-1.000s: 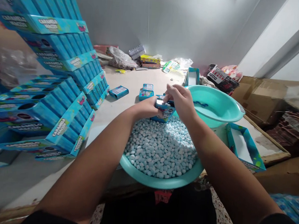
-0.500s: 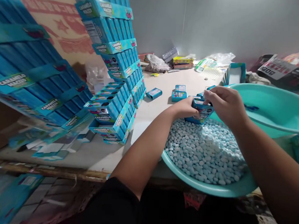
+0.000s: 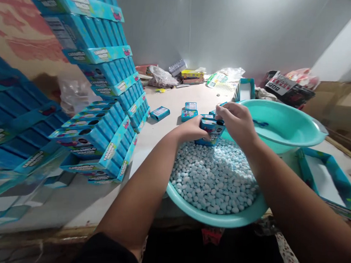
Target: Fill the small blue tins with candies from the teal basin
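My left hand (image 3: 190, 129) is wrapped round the side of a blue candy box (image 3: 211, 127), holding it tilted over the far part of a turquoise basin (image 3: 226, 221). Small pale blue and white candies (image 3: 212, 185) fill this basin. At the box's upper right corner, my right hand (image 3: 240, 117) has its fingertips pinched together; what lies between them is too small to make out. Part of another blue box (image 3: 212, 112) shows just behind my hands. Beyond my left hand, small blue boxes (image 3: 189, 115) lie on the table, and a single one (image 3: 160, 113) lies further left.
Tall stacks of filled blue display trays (image 3: 108, 58) rise on the left. A second turquoise basin (image 3: 294, 127) with a few dark blue pieces stands at right, near an open blue tray (image 3: 324, 180). Plastic bags (image 3: 162, 77) and packets line the wall.
The view has turned right, so everything sits further left and more of the right-hand tray shows. Both hands stay at the candy box, with little change in their grip.
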Motion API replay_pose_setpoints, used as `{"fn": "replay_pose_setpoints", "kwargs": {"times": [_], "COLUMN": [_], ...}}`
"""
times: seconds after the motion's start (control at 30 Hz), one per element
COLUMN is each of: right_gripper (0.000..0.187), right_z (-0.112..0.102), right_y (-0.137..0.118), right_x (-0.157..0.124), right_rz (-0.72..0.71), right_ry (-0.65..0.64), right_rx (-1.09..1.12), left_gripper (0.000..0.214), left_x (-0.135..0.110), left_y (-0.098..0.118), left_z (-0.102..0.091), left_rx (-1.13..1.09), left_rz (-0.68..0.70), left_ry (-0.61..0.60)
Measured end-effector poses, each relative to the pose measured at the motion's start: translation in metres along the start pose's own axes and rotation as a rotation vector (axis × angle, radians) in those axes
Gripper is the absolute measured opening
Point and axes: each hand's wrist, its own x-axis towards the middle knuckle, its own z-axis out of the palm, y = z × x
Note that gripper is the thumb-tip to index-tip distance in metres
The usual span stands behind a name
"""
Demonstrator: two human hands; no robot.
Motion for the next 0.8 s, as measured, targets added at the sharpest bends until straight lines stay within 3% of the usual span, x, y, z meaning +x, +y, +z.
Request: {"fn": "replay_pose_setpoints", "kwargs": {"times": [0.27,0.5,0.8], "right_gripper": [0.039,0.037,0.043], "right_z": [-0.0017,-0.0036,-0.0034], "right_y": [-0.0035,-0.0017,-0.0036], "right_x": [0.0030,0.0065,0.0065], "right_rz": [0.150,0.293,0.270], "right_ry": [-0.030,-0.077,-0.082], "right_rx": [0.260,0.500,0.369], "left_gripper": [0.064,0.063,0.063], "left_x": [0.0027,0.0018,0.0019], "left_y": [-0.0030,-0.0010,-0.0008], "left_z": [0.0006,0.0005,0.0002], "left_rx": [-0.048,-0.045,-0.084], "left_rz": [0.050,0.064,0.065], "left_ry": [-0.037,-0.042,-0.070]}}
